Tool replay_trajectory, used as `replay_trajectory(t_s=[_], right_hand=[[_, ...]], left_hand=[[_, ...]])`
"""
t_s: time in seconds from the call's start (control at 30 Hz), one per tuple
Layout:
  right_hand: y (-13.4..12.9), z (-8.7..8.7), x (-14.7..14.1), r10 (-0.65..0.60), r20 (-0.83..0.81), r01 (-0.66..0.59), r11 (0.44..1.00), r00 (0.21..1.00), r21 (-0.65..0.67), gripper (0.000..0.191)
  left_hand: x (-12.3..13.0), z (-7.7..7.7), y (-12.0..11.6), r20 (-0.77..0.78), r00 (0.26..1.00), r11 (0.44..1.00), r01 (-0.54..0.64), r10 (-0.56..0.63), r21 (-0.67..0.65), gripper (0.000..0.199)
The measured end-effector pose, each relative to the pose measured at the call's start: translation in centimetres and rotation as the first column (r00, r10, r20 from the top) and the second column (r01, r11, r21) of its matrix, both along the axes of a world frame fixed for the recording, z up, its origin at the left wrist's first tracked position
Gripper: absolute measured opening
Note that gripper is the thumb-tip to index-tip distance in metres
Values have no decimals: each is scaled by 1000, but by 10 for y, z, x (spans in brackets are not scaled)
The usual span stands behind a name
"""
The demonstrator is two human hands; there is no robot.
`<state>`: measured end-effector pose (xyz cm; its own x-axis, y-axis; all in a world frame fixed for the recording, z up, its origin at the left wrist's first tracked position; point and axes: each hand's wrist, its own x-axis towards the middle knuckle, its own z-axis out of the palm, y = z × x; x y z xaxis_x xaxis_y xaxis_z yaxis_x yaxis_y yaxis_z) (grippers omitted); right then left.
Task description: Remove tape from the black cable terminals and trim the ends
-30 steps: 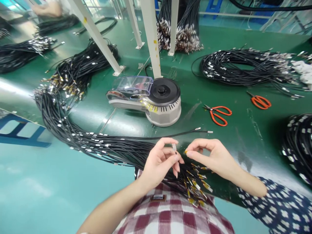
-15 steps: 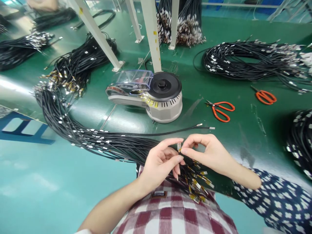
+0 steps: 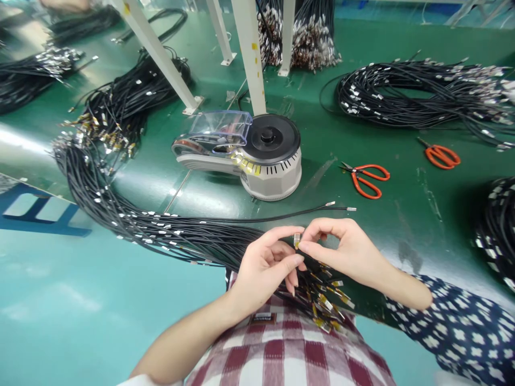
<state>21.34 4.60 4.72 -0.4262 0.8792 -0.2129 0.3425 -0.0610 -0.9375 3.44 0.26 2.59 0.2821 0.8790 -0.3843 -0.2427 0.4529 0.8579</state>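
A small metal cable connector [image 3: 296, 239] with yellow tape at its lower end stands upright between my hands. My right hand [image 3: 341, 246] pinches at the taped part with thumb and forefinger. My left hand [image 3: 267, 268] is curled around the cable below the connector, its forefinger stretched to the connector's top; the cable is mostly hidden by the fingers. Under both hands runs a thick bundle of black cables [image 3: 217, 244] with white labels. Several taped connector ends [image 3: 325, 305] of that bundle hang over the checked apron [image 3: 281, 343].
Beyond the hands stands a round tape dispenser [image 3: 271, 161]. Orange-handled scissors [image 3: 368, 179] and a second pair [image 3: 442, 156] lie to the right. Cable coils [image 3: 402, 96] and more cable bundles [image 3: 116, 107] rest on the green table [image 3: 314, 187]. White posts [image 3: 251, 59] rise behind the dispenser.
My hands keep nearly the same pose around the connector. The view has shifted slightly; nothing has been let go or taken up.
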Motion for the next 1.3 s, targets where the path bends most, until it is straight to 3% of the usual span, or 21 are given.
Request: replay_trajectory(t_s=[0.37,0.53,0.77,1.0,1.3], right_hand=[[-1,-2,-3,-27,6,27,1000,1000,2,15],[-4,-5,-5,-39,-3,39,999,999,12,17],[0,-5,1,-13,-22,13,1000,1000,27,18],[3,-4,5,31,-58,-30,999,998,29,16],[5,-9,-6,-85,-217,49,985,973,-165,21]], left_hand=[[0,-1,-1,-2,1000,1000,2,-2,17,45],[3,-7,2,7,999,998,-44,44,47,35],[1,-13,5,99,995,999,-33,33,1,43],[-1,-12,5,97,994,992,-47,58,-114,32],[2,-11,3,138,983,986,-103,121,-133,29]])
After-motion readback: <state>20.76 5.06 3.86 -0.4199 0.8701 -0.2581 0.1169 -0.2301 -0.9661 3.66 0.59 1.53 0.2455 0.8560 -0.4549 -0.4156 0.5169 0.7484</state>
